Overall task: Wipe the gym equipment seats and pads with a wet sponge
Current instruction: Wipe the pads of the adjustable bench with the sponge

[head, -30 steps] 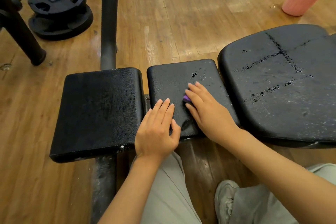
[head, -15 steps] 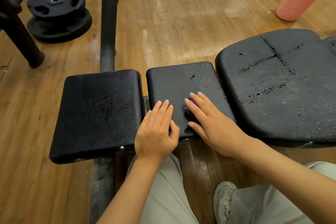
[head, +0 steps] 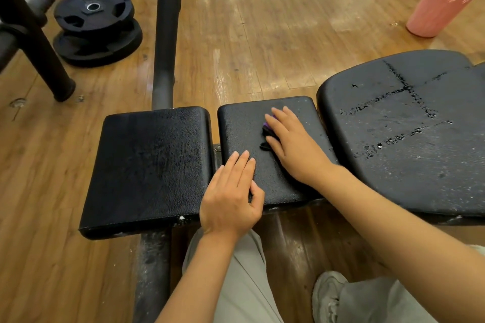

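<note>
Probably a gym: padded bench (head: 404,139), weight plates (head: 95,25), wooden floor (head: 262,34).

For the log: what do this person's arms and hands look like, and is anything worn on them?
Both forearms are bare right to the bottom edge of the frame, so no sleeves show. The left hand and right hand are bare too: no gloves, and no watch, bands or rings visible. Lower down, light grey-beige trousers and a pale grey sneaker show.
</note>
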Available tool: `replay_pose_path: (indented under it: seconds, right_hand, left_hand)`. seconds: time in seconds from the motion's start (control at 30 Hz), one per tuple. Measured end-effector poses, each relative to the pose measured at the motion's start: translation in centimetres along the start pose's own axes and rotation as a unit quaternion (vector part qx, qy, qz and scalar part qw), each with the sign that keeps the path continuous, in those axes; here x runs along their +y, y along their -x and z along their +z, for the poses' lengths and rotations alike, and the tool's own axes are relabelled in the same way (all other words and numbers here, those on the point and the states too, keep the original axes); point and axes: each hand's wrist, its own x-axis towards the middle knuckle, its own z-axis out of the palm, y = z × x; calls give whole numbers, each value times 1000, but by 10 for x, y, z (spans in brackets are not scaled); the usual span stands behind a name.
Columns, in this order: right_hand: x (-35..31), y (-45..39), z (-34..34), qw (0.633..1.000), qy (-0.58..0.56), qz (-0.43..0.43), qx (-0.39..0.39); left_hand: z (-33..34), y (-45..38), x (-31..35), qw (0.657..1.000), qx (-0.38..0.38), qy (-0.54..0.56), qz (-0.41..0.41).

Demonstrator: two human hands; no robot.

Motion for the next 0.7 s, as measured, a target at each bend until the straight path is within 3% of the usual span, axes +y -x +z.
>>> replay_pose_path:
  seconds: [0.17, 0.5, 0.7]
  right_hand:
    - [-3, 47, -9, 999, 4, -51, -11]
    - [23, -76, -3, 1000, -6, 22, -6]
    - [44, -64, -18, 999, 20, 16, -24]
  left_hand:
    - [-1, 0, 1, 1000, -1, 3, 0]
    - [1, 0, 0, 1000, 10, 3, 2]
    - [-2, -1, 1, 1000, 7, 2, 5]
